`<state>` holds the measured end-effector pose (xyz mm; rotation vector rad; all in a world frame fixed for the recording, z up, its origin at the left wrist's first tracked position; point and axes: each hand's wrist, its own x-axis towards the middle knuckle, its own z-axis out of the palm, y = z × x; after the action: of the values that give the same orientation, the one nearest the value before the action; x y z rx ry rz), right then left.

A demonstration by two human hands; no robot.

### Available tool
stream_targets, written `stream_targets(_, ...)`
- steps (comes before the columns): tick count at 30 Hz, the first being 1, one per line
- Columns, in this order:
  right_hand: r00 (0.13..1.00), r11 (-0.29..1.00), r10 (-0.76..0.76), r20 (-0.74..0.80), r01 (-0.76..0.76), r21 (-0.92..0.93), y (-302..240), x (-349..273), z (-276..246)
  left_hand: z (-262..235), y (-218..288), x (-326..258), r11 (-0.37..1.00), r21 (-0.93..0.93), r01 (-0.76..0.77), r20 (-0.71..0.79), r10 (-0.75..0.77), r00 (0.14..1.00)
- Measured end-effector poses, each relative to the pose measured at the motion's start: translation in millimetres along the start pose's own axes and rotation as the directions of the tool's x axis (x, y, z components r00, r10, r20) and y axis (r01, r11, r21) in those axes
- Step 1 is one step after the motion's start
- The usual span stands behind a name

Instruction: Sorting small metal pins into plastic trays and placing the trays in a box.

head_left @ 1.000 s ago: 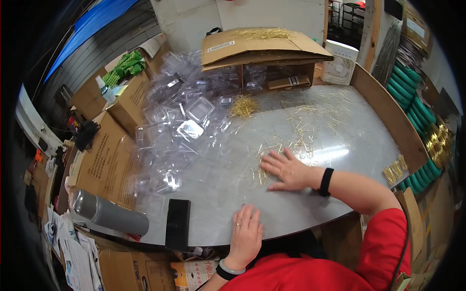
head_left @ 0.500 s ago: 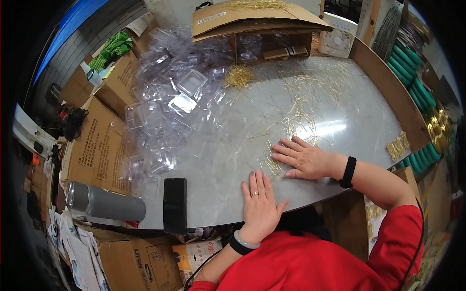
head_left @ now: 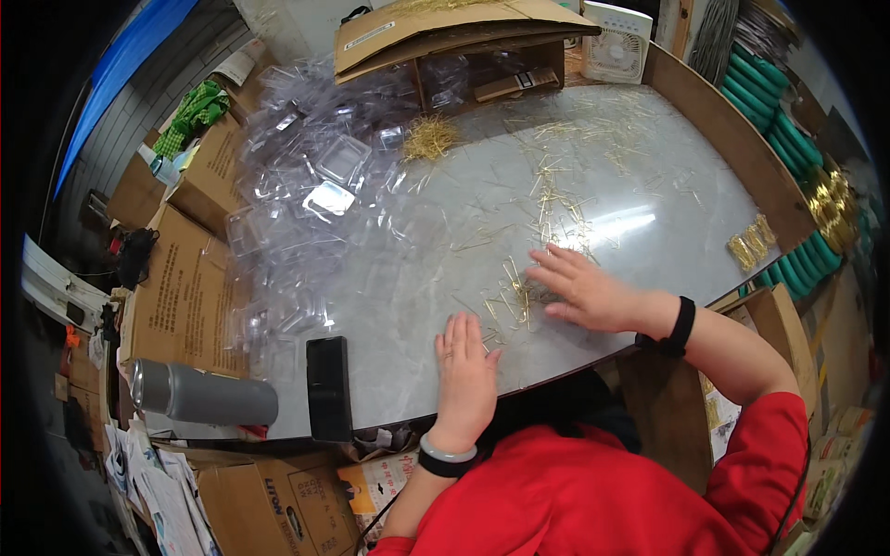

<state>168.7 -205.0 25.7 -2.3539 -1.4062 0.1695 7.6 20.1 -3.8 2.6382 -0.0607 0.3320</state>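
Observation:
My left hand [head_left: 466, 371] lies flat near the front edge of the grey tabletop [head_left: 389, 324], fingers stretched out and holding nothing. To its right, my right hand [head_left: 589, 292] is also open, its fingers slightly spread beside a small group of gold wire hooks [head_left: 515, 295]. Those hooks lie loosely between the two hands, some under or against the right fingertips; exact contact is hard to tell. A trail of more gold wire pieces [head_left: 553, 204] runs away from the right hand toward the back.
Clear plastic boxes [head_left: 343, 159] heap up at the left, beside a tangled gold wire pile [head_left: 431, 139]. A grey flask [head_left: 204, 393] and a black phone [head_left: 328, 387] lie front left. Gold wire bundles [head_left: 751, 243] sit by the right wooden rim [head_left: 732, 148]. A white fan [head_left: 616, 44] stands behind.
My left hand has shifted slightly left and away from the hooks. The right fingers have lifted or drawn back a little, showing more hooks. The whole view has shifted slightly.

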Motion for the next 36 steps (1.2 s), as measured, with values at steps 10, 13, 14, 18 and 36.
stream_targets(10, 0.991, 0.965, -0.116, 0.073, 0.129, -0.229, -21.1, 4.3, 25.8, 6.0, 17.2, 3.6, 0.967, 0.255, -0.008, 0.019, 0.003, 1.0)
stream_targets(13, 0.99, 0.979, -0.111, 0.086, 0.124, -0.159, -16.8, 3.6, 16.3, 7.4, 17.4, 6.1, 0.963, 0.269, 0.007, -0.016, -0.003, 1.0)
stream_targets(14, 0.971, 0.973, -0.194, 0.14, 0.209, -0.1, -16.4, 3.4, 15.4, 8.4, 17.7, 6.8, 0.962, 0.272, 0.011, -0.023, -0.005, 1.0)
stream_targets(18, 0.944, 0.945, -0.322, 0.069, 0.317, 0.08, -14.2, 11.4, 9.5, 12.4, 23.4, 7.7, 0.953, 0.3, 0.031, -0.021, -0.026, 0.999)
stream_targets(36, 0.998, 0.965, -0.059, 0.014, 0.053, 0.259, -24.4, 43.9, 2.9, 13.9, 13.6, 13.6, 0.971, 0.235, -0.036, 0.013, 0.034, 0.999)
